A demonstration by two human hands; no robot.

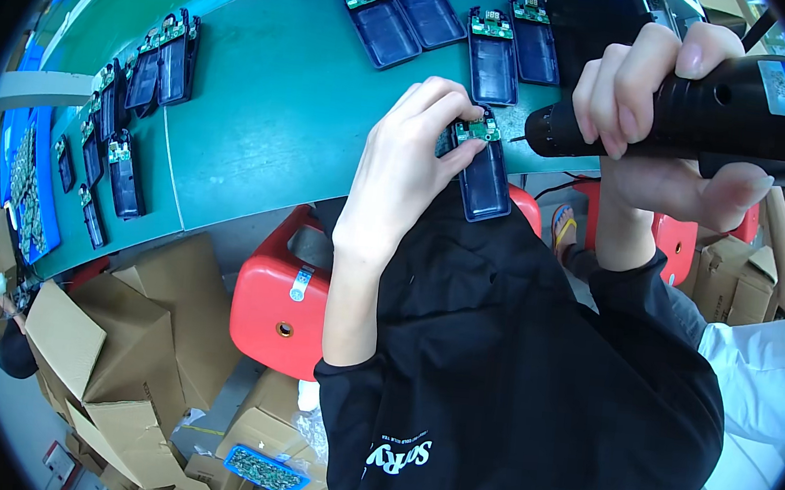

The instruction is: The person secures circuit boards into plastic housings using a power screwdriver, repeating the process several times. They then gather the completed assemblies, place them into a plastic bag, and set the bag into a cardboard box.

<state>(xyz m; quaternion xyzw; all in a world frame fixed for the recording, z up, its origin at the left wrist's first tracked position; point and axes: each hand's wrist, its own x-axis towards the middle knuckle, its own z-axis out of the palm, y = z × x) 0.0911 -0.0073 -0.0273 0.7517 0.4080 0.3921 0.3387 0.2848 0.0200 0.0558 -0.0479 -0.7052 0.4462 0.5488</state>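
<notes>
Bright, cool light, soft sheen on the green tabletop (257, 144), fisheye curvature and softer detail toward the black rim

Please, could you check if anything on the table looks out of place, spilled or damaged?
Nothing I can see is spilled or damaged. Only the dark casings at the left of the green table look somewhat untidy: several overlap at uneven angles.

Shirt: my black top (531, 369), softly creased
Chest print: white lettering (399, 456), large with a smaller line
Sleeves: black, the left sleeve (342, 390) and right sleeve (627, 280) ending near my elbows
Hands: my left hand (411, 144) and right hand (644, 90), both bare
</notes>
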